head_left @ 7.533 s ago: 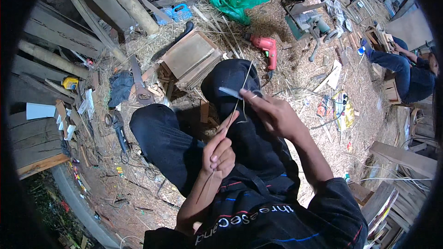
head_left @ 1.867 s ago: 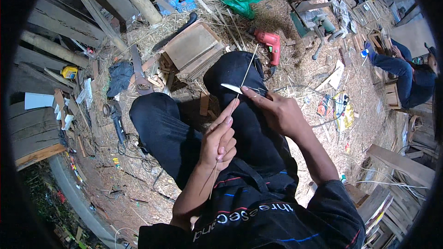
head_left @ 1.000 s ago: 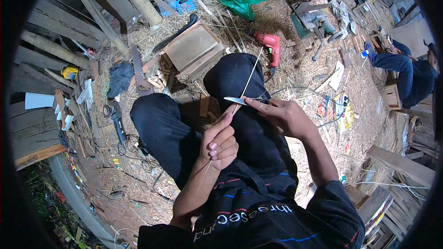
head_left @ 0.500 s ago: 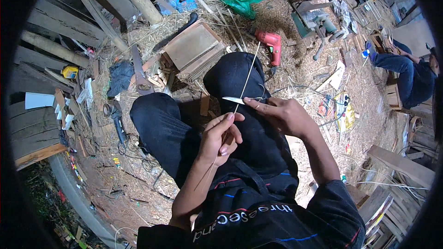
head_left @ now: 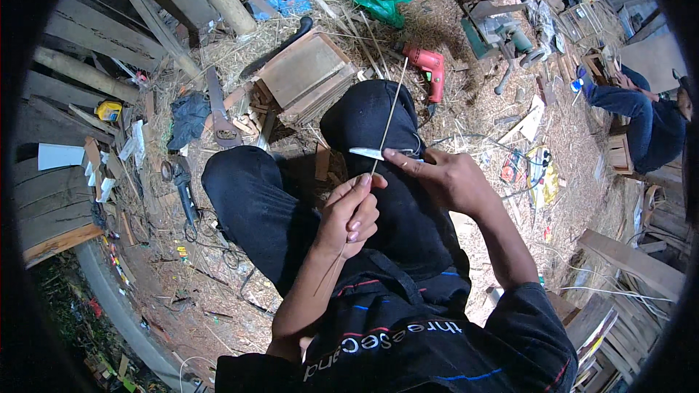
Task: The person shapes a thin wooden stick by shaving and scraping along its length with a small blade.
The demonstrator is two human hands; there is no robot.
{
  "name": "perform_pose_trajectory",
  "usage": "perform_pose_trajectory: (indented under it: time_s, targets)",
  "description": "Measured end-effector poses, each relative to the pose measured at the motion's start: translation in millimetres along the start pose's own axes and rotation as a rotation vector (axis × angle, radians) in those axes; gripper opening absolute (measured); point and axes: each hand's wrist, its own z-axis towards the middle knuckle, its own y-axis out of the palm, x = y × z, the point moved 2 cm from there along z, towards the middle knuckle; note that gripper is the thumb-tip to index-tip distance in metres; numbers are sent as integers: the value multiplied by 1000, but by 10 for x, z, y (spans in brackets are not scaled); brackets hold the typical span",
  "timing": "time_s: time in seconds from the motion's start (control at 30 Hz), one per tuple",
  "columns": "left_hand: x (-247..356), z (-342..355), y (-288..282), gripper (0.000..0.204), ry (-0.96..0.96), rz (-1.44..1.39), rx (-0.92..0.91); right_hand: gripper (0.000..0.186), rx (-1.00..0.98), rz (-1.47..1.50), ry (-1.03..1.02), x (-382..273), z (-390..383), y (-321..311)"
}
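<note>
From where I stand, the left hand's grip [head_left: 349, 218] is closed round a thin stick [head_left: 391, 113], which slants up over the person's right knee [head_left: 357, 113]. The right hand's grip [head_left: 448, 180] grasps a knife [head_left: 365, 153], forefinger at the blade, which crosses the stick just beyond the left fingers. Past the knee, a red drill [head_left: 426, 69] lies on the floor [head_left: 480, 80], near stacked boards [head_left: 306, 73].

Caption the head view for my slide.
Left hand grips a thin stick while the right hand holds a knife across it.
</note>
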Motion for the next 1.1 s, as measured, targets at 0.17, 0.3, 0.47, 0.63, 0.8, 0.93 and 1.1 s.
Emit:
perform_pose_trajectory:
  time_s: [0.17,0.3,0.47,0.63,0.8,0.93,1.1]
  targets:
    - [-64,-97,-102,27,-23,-44,-55,76,78,20,79,23,35,9]
    - [-157,-279,-242,27,-61,-59,-93,60,288,-34,243,283,135,48]
    - [-223,-392,-202,33,-47,96,24,50,390,285,183,395,186,-90]
    - [22,-210,83,40,184,370,0,59,573,306,108,217,34,-109]
    - [35,99,317,38,163,548,-49,56,548,312,141,59,-170,-60]
    - [-8,237,311,35,110,578,-27,71,269,206,147,20,-300,-71]
    - [38,284,288,37,106,691,13,69,131,28,149,9,-259,-105]
